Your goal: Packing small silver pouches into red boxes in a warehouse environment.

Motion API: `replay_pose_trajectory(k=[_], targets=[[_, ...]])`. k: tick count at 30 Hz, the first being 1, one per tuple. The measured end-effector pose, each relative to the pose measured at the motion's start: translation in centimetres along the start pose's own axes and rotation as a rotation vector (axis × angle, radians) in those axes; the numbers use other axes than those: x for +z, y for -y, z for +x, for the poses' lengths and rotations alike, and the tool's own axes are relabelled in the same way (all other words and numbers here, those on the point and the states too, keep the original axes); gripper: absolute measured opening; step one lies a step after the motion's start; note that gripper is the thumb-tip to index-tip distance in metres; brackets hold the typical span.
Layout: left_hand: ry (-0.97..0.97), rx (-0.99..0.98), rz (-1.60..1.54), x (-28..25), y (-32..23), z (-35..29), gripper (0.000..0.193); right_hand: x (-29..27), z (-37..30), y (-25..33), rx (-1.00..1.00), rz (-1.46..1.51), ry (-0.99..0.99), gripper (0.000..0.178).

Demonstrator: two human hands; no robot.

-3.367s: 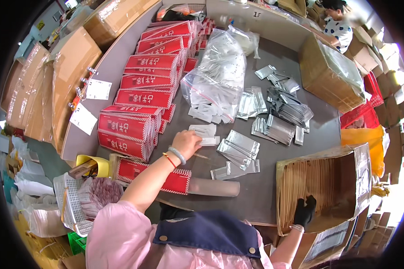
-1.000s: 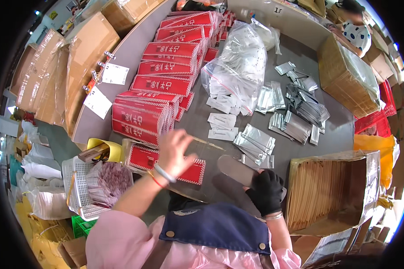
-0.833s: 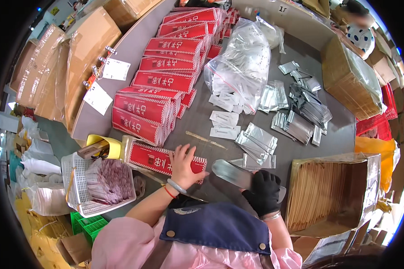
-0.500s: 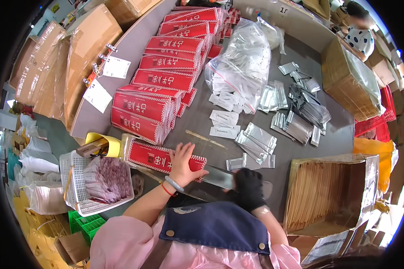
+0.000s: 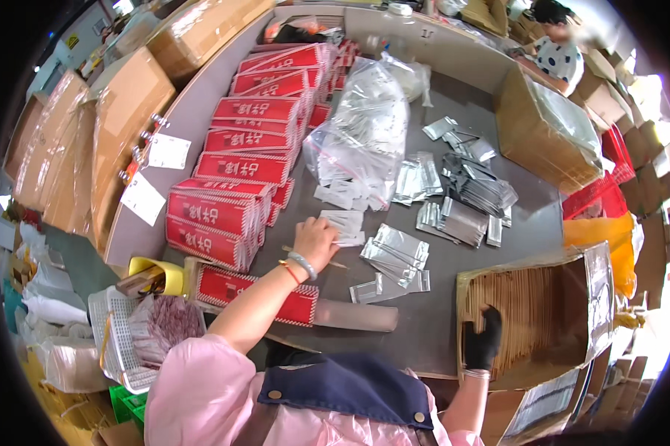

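My bare left hand (image 5: pixel 315 244) reaches across the table, its fingers closed at the edge of small white packets (image 5: pixel 344 224). My right hand (image 5: pixel 483 338), in a black glove with bare fingertips, is open, thumb and fingers apart. It is at the near left side of an open cardboard box (image 5: pixel 601 316) packed with thin brown pieces (image 5: pixel 524 312). Under my left forearm lies a red printed packet (image 5: pixel 294 305) in a clear tray. From its right end extends a flat translucent strip (image 5: pixel 357 316). Silver flat packets (image 5: pixel 398 253) lie between my hands.
Stacked red printed packets (image 5: pixel 242 163) line the left side. Behind the white packets lies a large clear bag (image 5: pixel 368 111). More silver packets (image 5: pixel 480 186) are piled right of it. A white basket (image 5: pixel 112 346) and yellow container (image 5: pixel 157 273) stand left; a closed carton (image 5: pixel 547 130) stands far right.
My left hand has left the red packet and moved forward to the white packets. My right hand has moved from the translucent strip to the open box. The view has shifted slightly.
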State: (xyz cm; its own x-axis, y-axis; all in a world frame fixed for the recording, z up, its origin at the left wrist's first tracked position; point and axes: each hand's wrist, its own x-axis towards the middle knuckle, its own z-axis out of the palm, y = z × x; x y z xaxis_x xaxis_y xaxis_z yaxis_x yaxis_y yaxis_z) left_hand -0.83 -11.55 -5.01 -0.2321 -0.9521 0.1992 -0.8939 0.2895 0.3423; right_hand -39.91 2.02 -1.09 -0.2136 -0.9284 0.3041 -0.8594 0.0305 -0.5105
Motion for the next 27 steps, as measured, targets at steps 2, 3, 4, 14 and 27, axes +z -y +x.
replay_pose_trajectory(k=[2, 3, 4, 14, 27], targets=[[0.009, -0.008, -0.083, 0.1, -0.1, 0.7, 0.014, -2.6, -1.7, -5.6, 0.228, -0.039, -0.064, 0.039], [0.013, -0.035, -0.160, 0.1, -0.3, 1.1, 0.011, -4.0, -2.3, -6.9, 0.365, -0.090, -0.045, 0.042], [-0.024, 0.068, -0.283, 1.0, -0.6, 2.0, 0.012, -4.5, -3.1, -8.4, 0.373, -0.094, -0.052, 0.042], [0.198, 0.162, -0.155, 5.4, -6.9, 7.2, 0.041, -5.0, -2.9, -7.3, 0.489, -0.431, 0.192, 0.034], [0.328, -0.030, -0.565, 0.2, -7.8, 4.0, 0.024, -6.4, -2.0, -3.2, 0.336, -0.123, -0.087, 0.030]])
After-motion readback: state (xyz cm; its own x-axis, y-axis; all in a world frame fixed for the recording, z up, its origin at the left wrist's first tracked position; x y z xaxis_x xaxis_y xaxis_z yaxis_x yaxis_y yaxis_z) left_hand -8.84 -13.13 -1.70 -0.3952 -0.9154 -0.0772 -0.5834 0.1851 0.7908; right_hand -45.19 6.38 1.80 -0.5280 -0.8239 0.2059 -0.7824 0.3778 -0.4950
